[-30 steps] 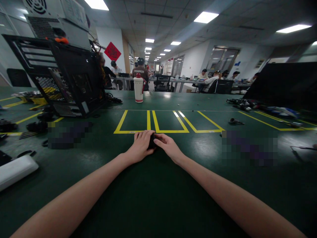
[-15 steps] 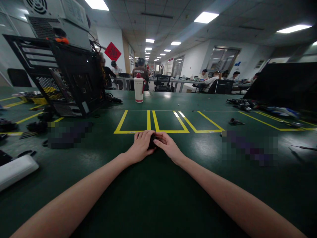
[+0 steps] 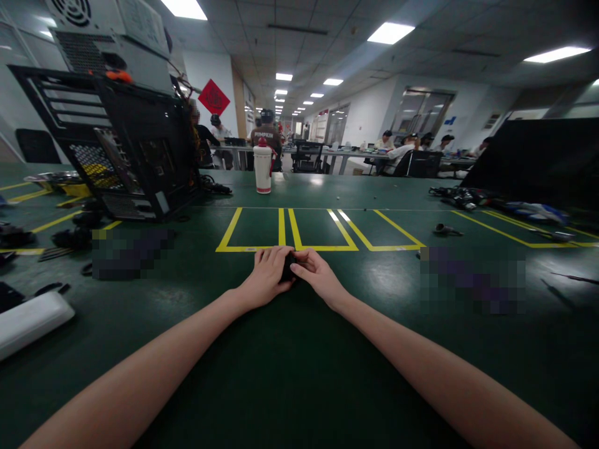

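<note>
Between my two hands is a small dark object (image 3: 289, 267), mostly covered by fingers, so its kind does not show. My left hand (image 3: 267, 277) wraps over its left side, with the thumb low and the fingers across the top. On its right side my right hand (image 3: 319, 276) grips it with thumb and fingertips. Both hands are closed and sit low over the green table (image 3: 299, 362), just in front of the yellow tape outlines (image 3: 322, 249).
An open black computer case (image 3: 140, 156) with a grey power supply (image 3: 140, 37) on top stands at left. A white tumbler (image 3: 262, 168) is behind the tape. A white object (image 3: 35, 321) lies near left; a small dark fitting (image 3: 444, 229) and cables (image 3: 461, 198) lie right.
</note>
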